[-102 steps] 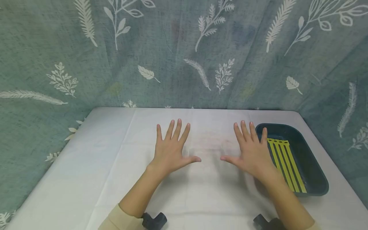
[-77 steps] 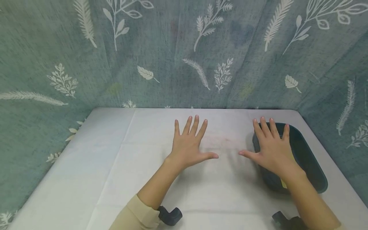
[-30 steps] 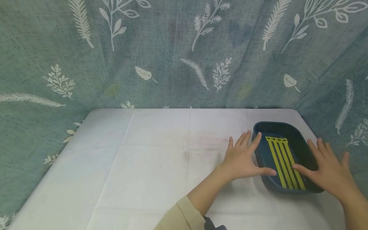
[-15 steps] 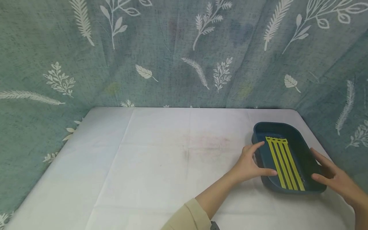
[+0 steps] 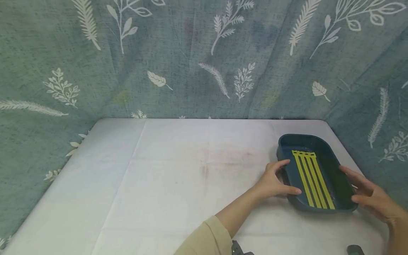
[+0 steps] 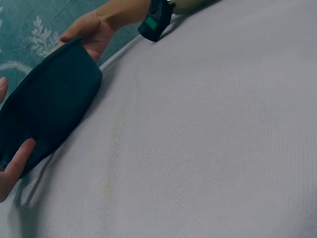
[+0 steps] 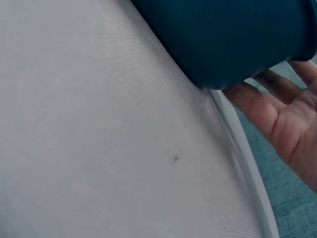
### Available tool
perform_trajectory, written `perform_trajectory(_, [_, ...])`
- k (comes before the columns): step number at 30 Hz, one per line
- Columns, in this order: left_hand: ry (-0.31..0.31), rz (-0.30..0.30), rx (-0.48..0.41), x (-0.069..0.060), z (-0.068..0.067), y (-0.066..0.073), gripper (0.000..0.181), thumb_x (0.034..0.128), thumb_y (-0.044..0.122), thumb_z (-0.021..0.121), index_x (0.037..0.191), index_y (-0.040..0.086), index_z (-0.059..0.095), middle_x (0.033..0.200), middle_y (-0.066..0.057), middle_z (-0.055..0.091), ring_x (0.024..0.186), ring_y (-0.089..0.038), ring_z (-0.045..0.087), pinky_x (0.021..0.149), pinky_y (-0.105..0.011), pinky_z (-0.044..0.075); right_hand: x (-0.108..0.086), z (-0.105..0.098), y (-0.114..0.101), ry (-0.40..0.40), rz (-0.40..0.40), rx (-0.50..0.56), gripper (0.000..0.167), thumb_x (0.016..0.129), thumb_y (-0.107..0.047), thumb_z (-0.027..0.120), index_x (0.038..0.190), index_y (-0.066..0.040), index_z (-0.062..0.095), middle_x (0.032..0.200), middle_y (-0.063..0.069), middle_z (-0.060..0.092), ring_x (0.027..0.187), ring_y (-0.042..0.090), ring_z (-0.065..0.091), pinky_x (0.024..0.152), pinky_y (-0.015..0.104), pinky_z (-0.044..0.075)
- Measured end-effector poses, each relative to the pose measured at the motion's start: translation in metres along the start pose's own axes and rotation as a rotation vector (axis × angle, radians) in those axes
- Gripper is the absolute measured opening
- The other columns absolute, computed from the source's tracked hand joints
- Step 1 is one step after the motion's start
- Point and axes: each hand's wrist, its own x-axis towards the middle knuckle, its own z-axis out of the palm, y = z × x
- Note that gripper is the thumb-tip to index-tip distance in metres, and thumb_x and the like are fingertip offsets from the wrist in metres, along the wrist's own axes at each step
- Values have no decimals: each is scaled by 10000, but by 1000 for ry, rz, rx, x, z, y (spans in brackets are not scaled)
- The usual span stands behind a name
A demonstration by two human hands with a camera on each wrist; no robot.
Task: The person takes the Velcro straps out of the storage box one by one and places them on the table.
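Dark teal, the one tray [image 5: 330, 166] lies in the right part of the white-covered tabletop [image 5: 159, 180], close beside its right edge and towards the far right corner. Its long axis runs from the far edge towards the near one, roughly in line with the right edge. The tray lies to the right of the left hand [image 5: 270, 182] and to the left of the right hand [image 5: 375, 198], so neither is nearer. The left hand grips the left side, thumb reaching over the rim; its other fingers are partly hidden. The right hand holds the right side near the near right end, thumb at the rim, fingers against the outer wall. Inside, four yellow strips [image 5: 315, 180] lie side by side along the tray's length, their slotted ends towards the far edge. Beyond the tabletop hangs a leaf-printed backdrop [image 5: 178, 46]; nearer, one beige sleeve [image 5: 207, 238] shows on the left arm.
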Motion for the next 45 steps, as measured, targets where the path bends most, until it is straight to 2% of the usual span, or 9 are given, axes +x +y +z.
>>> perform_trajectory(9, [5,-2,-21,5,-3,-10,824,682,177,856,1365,385,444,1361,118,342,1290,-88,360,1022,-219,356,2,0,6,-85,-104,133,809,894,101,513,1535,-163,97,1532,-171,159,1234,-162,316,861,87,380])
perform_trajectory(13, [-17,-46,-165,6,-5,-12,795,691,93,839,1312,427,474,1372,97,329,1214,-131,429,810,-285,529,5,2,6,-79,-126,142,798,895,92,520,1532,-136,97,1509,-174,192,1255,-134,314,879,92,399])
perform_trajectory(16, [-27,-73,-271,7,-7,-12,790,690,21,821,1297,410,497,1378,62,324,1132,-149,480,616,-321,569,7,3,6,-82,-108,157,804,901,51,548,1533,-139,89,1533,-150,129,1305,-104,230,889,86,380])
perform_trajectory(17, [-28,-74,-283,6,-8,-12,790,692,13,817,1300,403,499,1377,56,325,1120,-157,495,607,-319,568,8,3,5,-82,-100,163,810,901,35,563,1534,-143,89,1545,-133,99,1328,-85,189,890,83,373])
perform_trajectory(22, [-40,-73,-310,6,-13,-13,786,697,3,807,1321,373,503,1352,69,361,1157,-147,488,627,-314,569,8,4,3,-94,-64,176,824,907,-25,594,1536,-161,78,1566,-82,2,1378,-11,74,882,85,368])
perform_trajectory(27, [-39,-57,-311,4,-20,-18,804,697,3,805,1362,328,492,1344,83,414,1182,-122,485,685,-296,564,11,9,0,-89,-28,176,833,898,-65,620,1536,-193,100,1554,-65,28,1336,-18,171,880,126,414])
perform_trajectory(32, [-24,-59,-253,-1,-27,-22,803,704,58,816,1371,350,476,1366,100,390,1209,-121,466,722,-280,557,16,17,-4,-113,-55,206,838,887,-46,626,1533,-160,105,1538,-77,86,1210,-106,345,894,158,435])
perform_trajectory(38, [-31,-57,-238,-6,-33,-26,804,721,75,808,1384,360,454,1368,85,362,1221,-135,445,706,-302,564,18,24,-9,-127,-74,208,798,914,-89,610,1531,-140,107,1556,-104,77,1309,-81,201,943,97,321])
perform_trajectory(45, [-41,-54,-241,-9,-36,-28,800,735,78,797,1392,363,439,1361,90,349,1245,-138,433,709,-304,566,22,25,-6,-112,-21,191,771,926,-170,610,1531,-175,131,1561,-94,46,1373,20,74,908,89,333])
